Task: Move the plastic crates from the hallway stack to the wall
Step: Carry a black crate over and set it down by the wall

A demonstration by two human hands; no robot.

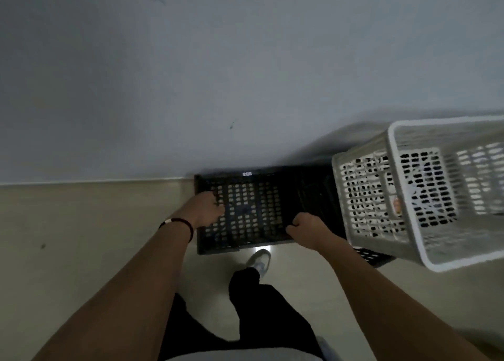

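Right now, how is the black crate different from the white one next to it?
The black crate is dark and sits low by the wall; the white crate is pale and stands taller. Both hands, left hand and right hand, grip the black crate; nobody touches the white crate. Both have holey plastic sides.

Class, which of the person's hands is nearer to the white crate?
Right. The right hand grips the black crate's near edge, just beside the white crate; the left hand grips the black crate's far-left side.
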